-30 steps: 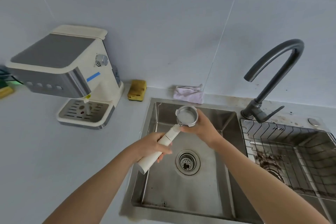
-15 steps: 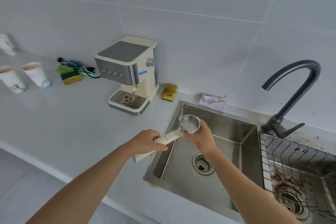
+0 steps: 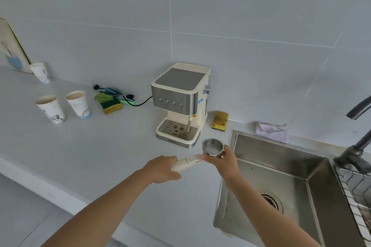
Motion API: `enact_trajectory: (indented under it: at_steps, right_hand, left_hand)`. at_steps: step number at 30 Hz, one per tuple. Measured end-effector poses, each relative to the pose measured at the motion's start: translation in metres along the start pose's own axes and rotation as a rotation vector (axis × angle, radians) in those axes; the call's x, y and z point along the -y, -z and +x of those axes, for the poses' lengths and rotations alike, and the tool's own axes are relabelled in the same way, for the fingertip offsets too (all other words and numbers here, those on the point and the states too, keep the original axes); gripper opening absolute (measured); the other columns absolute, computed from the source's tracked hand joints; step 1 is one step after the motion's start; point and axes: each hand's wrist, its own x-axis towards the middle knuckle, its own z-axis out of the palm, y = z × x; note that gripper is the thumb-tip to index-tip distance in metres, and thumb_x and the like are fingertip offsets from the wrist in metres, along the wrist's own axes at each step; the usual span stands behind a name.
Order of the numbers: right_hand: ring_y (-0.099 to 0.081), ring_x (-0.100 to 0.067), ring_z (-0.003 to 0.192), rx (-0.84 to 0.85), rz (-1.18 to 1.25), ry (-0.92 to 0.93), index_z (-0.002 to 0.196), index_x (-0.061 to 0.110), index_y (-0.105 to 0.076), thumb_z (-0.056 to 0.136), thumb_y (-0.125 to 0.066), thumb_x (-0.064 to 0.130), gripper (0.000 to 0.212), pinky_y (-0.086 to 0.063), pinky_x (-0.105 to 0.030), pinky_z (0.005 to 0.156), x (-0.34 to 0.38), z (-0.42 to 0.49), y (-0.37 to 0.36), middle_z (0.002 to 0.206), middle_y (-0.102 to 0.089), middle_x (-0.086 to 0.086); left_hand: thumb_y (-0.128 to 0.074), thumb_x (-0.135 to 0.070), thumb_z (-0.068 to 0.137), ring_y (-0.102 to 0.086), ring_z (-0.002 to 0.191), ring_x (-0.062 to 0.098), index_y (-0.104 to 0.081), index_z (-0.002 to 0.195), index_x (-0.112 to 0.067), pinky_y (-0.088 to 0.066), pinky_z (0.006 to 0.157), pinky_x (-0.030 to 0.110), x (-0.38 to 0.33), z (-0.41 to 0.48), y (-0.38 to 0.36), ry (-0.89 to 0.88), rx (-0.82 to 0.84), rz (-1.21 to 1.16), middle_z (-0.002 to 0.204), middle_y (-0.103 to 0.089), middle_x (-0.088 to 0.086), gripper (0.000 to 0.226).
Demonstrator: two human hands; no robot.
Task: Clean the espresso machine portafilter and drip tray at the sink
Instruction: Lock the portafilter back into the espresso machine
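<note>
The portafilter (image 3: 212, 147) is hovering at centre frame over the counter (image 3: 100, 146), just left of the sink's (image 3: 281, 166) left rim and just in front of the espresso machine (image 3: 180, 96). The left hand (image 3: 162, 169) is gripping its white handle. The right hand (image 3: 224, 161) is cupping its upturned basket from beneath. The drip tray (image 3: 176, 129) is sitting in the machine's base. Bare counter is stretching leftward to paper cups (image 3: 50, 108), whose contents are unclear. A sponge (image 3: 220, 120) and a cloth (image 3: 271, 129) are lying near the wall.
</note>
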Motion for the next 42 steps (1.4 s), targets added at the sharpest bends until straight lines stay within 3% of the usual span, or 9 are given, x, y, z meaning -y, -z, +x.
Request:
enact_trajectory:
  at_steps: [3, 10, 14, 20, 23, 26, 30, 36, 42]
  right_hand:
    - [-0.051, -0.011, 0.086, 0.000, -0.012, -0.021, 0.109, 0.014, -0.051, 0.066, -0.081, 0.013, 0.052, -0.040, -0.016, 0.064, 0.005, 0.002, -0.046, 0.093, -0.055, 0.007]
    - [-0.052, -0.015, 0.106, 0.081, -0.102, -0.057, 0.120, 0.016, -0.049, 0.066, -0.082, 0.021, 0.064, -0.048, -0.028, 0.087, 0.016, 0.032, -0.115, 0.114, -0.057, 0.004]
    - [-0.055, -0.018, 0.107, 0.119, -0.185, -0.037, 0.119, 0.017, -0.050, 0.066, -0.081, 0.023, 0.062, -0.046, -0.026, 0.086, 0.022, 0.059, -0.129, 0.115, -0.060, 0.003]
    - [-0.048, -0.016, 0.101, 0.246, -0.435, -0.021, 0.122, 0.011, -0.045, 0.075, -0.074, 0.011, 0.055, -0.043, -0.023, 0.081, 0.057, 0.081, -0.124, 0.112, -0.054, -0.003]
    - [-0.051, -0.022, 0.112, 0.144, -0.569, 0.011, 0.135, 0.011, -0.037, 0.080, -0.070, 0.023, 0.065, -0.042, -0.025, 0.088, 0.081, 0.087, -0.114, 0.130, -0.050, -0.007]
    - [-0.056, -0.024, 0.108, 0.003, -0.707, 0.197, 0.125, 0.008, -0.049, 0.086, -0.061, 0.027, 0.044, -0.046, -0.033, 0.092, 0.105, 0.089, -0.106, 0.123, -0.057, -0.008]
    - [-0.046, -0.025, 0.119, -0.199, -0.766, 0.397, 0.127, 0.010, -0.050, 0.091, -0.054, 0.026, 0.040, -0.036, -0.026, 0.094, 0.128, 0.111, -0.100, 0.128, -0.048, -0.009]
    - [-0.017, -0.032, 0.136, -0.202, -1.077, 0.256, 0.142, 0.023, -0.030, 0.096, -0.039, 0.035, 0.048, -0.025, -0.040, 0.108, 0.142, 0.160, -0.100, 0.151, -0.015, -0.011]
    - [-0.015, -0.038, 0.137, -0.087, -1.203, 0.160, 0.133, 0.017, -0.039, 0.098, -0.027, 0.034, 0.040, -0.017, -0.039, 0.111, 0.136, 0.192, -0.099, 0.148, -0.020, -0.012]
  left_hand:
    - [-0.059, -0.031, 0.082, -0.048, 0.076, 0.020, -0.041, 0.093, -0.019, -0.029, 0.051, 0.021, 0.043, 0.003, 0.015, 0.003, -0.009, 0.054, 0.091, -0.049, -0.001, 0.025]
    - [-0.052, -0.028, 0.085, -0.049, 0.078, 0.020, -0.048, 0.104, -0.014, -0.029, 0.050, 0.018, 0.112, 0.023, 0.042, 0.042, -0.047, 0.168, 0.092, -0.048, -0.002, 0.025]
    - [-0.051, -0.026, 0.085, -0.048, 0.076, 0.022, -0.044, 0.097, -0.015, -0.030, 0.049, 0.019, 0.129, 0.046, 0.052, 0.039, -0.065, 0.192, 0.090, -0.049, 0.000, 0.017]
    - [-0.052, -0.027, 0.086, -0.049, 0.081, 0.020, -0.046, 0.106, -0.014, -0.038, 0.069, 0.026, 0.150, 0.079, 0.060, 0.070, -0.083, 0.225, 0.113, -0.061, 0.008, 0.025]
    - [-0.052, -0.027, 0.086, -0.056, 0.086, 0.021, -0.048, 0.113, -0.012, -0.041, 0.071, 0.026, 0.160, 0.094, 0.062, 0.081, -0.087, 0.241, 0.113, -0.062, 0.007, 0.031]
    - [-0.052, -0.027, 0.087, -0.058, 0.090, 0.021, -0.048, 0.115, -0.013, -0.042, 0.072, 0.027, 0.166, 0.107, 0.060, 0.077, -0.085, 0.245, 0.114, -0.062, 0.007, 0.032]
    - [-0.052, -0.026, 0.086, -0.052, 0.084, 0.019, -0.048, 0.111, -0.014, -0.044, 0.076, 0.028, 0.174, 0.133, 0.065, 0.049, -0.072, 0.217, 0.113, -0.062, 0.006, 0.029]
    - [-0.053, -0.025, 0.084, -0.050, 0.081, 0.021, -0.040, 0.093, -0.019, -0.040, 0.070, 0.026, 0.185, 0.173, 0.085, -0.012, -0.058, 0.195, 0.103, -0.061, 0.005, 0.017]
    - [-0.051, -0.022, 0.083, -0.048, 0.077, 0.024, -0.037, 0.088, -0.018, -0.035, 0.065, 0.027, 0.188, 0.208, 0.100, -0.081, -0.082, 0.154, 0.086, -0.050, 0.001, 0.016]
